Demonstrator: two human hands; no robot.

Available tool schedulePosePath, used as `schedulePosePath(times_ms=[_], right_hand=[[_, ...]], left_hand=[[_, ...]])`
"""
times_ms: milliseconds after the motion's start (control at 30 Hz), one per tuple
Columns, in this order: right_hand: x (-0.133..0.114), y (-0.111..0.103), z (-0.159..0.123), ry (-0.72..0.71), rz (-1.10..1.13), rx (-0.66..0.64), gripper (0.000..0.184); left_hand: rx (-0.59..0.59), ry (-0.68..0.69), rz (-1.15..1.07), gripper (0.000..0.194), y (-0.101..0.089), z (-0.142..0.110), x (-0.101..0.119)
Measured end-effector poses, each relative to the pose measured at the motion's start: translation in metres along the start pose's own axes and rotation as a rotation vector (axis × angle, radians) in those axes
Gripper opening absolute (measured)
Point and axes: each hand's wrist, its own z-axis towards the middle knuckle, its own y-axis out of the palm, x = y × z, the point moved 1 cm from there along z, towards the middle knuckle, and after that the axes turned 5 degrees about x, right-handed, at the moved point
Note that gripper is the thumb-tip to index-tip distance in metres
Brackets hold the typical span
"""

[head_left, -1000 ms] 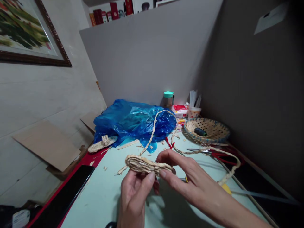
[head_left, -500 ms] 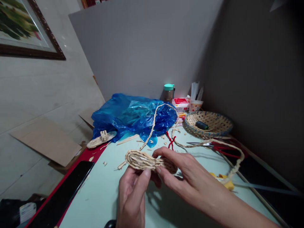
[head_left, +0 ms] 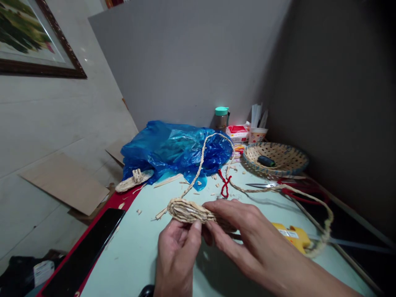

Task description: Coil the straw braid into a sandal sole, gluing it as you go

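Note:
Between both hands is a small woven straw sole (head_left: 187, 210), made of braided cord coiled into a long oval. My left hand (head_left: 179, 251) pinches its lower edge, thumb in front and fingers beneath. My right hand (head_left: 241, 231) grips the right end, which its fingers partly cover. From the sole a braided straw cord (head_left: 201, 159) loops up over a blue plastic bag and runs off right in a wide curve. A finished-looking straw slipper (head_left: 134, 180) lies at the left beside the bag.
The blue plastic bag (head_left: 176, 144) fills the back of the table. Scissors (head_left: 262, 185), a woven basket (head_left: 278, 159) holding a dark thread spool (head_left: 266, 161), and a yellow tool (head_left: 292, 237) are at right. A red cord (head_left: 225, 185) and straw scraps lie behind the hands. A black phone-like slab (head_left: 86, 247) is left.
My right hand has slid a little further over the sole's right end, with its fingers flatter. The cord's right loop has swung outward, and more of the yellow tool shows.

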Motion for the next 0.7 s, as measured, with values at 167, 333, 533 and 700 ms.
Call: schedulePosePath(times_ms=[167,333,533,700], right_hand=[[-0.003,-0.003,0.0,0.058,0.001,-0.113,0.013],[-0.005,-0.003,0.001,0.086,-0.008,-0.175,0.016],[0.009,0.0,0.003,-0.121,-0.17,0.002,0.015],[0.023,-0.007,0.004,-0.29,-0.409,0.155,0.027]], left_hand=[[-0.013,0.009,0.04,0.029,-0.004,0.001,-0.004],[-0.031,-0.005,0.063,0.035,-0.006,0.003,-0.004],[-0.208,-0.146,-0.119,0.023,0.006,0.009,0.004],[-0.26,-0.297,-0.22,0.047,0.006,0.018,0.003]])
